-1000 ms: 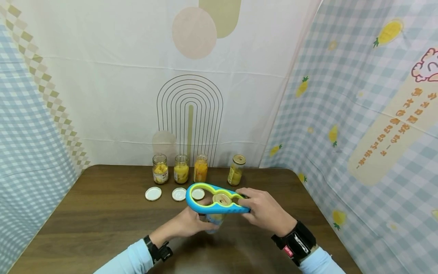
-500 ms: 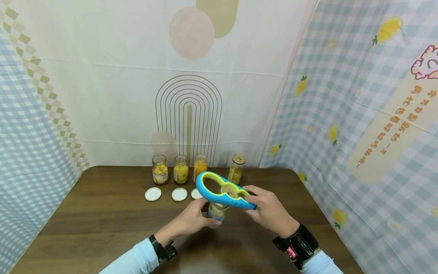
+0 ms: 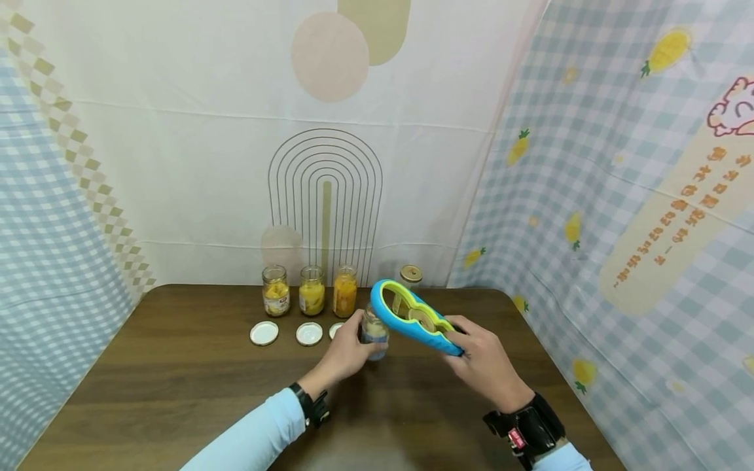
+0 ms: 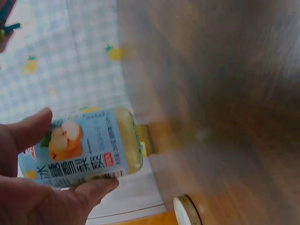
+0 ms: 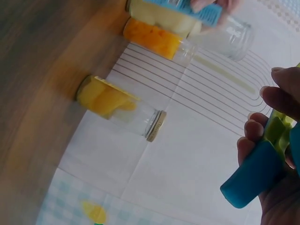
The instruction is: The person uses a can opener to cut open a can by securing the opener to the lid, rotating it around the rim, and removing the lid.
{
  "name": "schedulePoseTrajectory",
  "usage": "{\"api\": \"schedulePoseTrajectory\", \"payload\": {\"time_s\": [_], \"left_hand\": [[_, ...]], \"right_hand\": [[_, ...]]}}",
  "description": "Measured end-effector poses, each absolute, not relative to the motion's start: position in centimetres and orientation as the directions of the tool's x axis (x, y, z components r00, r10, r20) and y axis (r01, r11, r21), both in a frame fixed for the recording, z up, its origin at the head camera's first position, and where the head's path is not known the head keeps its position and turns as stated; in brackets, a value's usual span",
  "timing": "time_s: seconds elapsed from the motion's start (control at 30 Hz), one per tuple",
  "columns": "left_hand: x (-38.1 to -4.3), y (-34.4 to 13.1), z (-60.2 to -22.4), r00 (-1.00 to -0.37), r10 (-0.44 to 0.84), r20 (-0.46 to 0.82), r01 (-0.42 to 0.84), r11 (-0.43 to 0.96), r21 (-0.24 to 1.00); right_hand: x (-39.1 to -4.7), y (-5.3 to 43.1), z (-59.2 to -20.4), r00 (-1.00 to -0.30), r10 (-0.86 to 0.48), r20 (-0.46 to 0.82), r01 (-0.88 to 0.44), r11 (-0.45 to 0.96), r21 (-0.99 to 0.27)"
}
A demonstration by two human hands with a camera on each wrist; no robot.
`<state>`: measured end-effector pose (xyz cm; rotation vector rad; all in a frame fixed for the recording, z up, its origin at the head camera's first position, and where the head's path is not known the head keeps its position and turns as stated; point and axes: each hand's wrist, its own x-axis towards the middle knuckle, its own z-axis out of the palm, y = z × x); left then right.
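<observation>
Observing both hands above the table [image 3: 194,386], we record the left hand [image 3: 347,347] wrapped round a glass jar [image 3: 375,337], thumb on one side and fingers on the other; its pale blue label [image 4: 89,150] bears printed fruit. We note the jar's mouth uncapped. It is near the table's middle, in front of a row of three uncapped jars [image 3: 312,296]; whether its base meets the wood we cannot tell. We find the right hand [image 3: 485,360] closed firmly about the handle end of a blue-and-green opener [image 3: 415,332], held tilted, with a gold lid [image 3: 421,318] inside its green-lined gap. White-faced lids [image 3: 309,333] lie before the row, the third partly hidden by the left hand. We log a capped jar [image 5: 117,105] behind the opener, standing right of the row.
</observation>
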<state>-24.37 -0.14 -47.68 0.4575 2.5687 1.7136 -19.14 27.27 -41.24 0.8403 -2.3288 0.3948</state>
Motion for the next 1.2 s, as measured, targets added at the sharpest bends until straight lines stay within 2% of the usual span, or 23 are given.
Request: {"api": "schedulePoseTrajectory", "payload": {"time_s": [0.23,0.57,0.77,0.83,0.9,1.0,1.2], "left_hand": [[-27.0,1.6,-48.2,-0.971,0.168,0.173,0.225,0.373,0.9],[-29.3,3.1,-49.5,-0.988,0.083,0.133,0.155,0.401,0.903],[-30.9,3.3,-50.1,-0.98,0.064,0.191,0.2,0.425,0.883],[-31.7,3.4,-50.8,-0.969,0.061,0.239,0.242,0.413,0.878],[-31.9,3.5,-50.4,-0.971,0.046,0.234,0.233,0.386,0.892],[-33.7,3.7,-52.0,-0.957,0.021,0.29,0.278,0.361,0.89],[-37.0,4.7,-54.5,-0.977,-0.027,0.213,0.19,0.357,0.915]], "right_hand": [[-19.0,27.5,-41.8,-0.601,-0.463,0.651,-0.645,0.762,-0.054],[-18.9,27.1,-42.1,-0.586,-0.476,0.655,-0.664,0.746,-0.052],[-18.8,26.9,-42.3,-0.576,-0.478,0.663,-0.664,0.747,-0.038],[-18.7,26.8,-42.4,-0.576,-0.48,0.662,-0.667,0.744,-0.042],[-18.7,26.6,-42.5,-0.578,-0.482,0.659,-0.672,0.738,-0.05],[-18.7,26.4,-42.7,-0.583,-0.486,0.651,-0.681,0.729,-0.066],[-18.6,26.0,-42.9,-0.575,-0.491,0.654,-0.692,0.719,-0.068]]}}
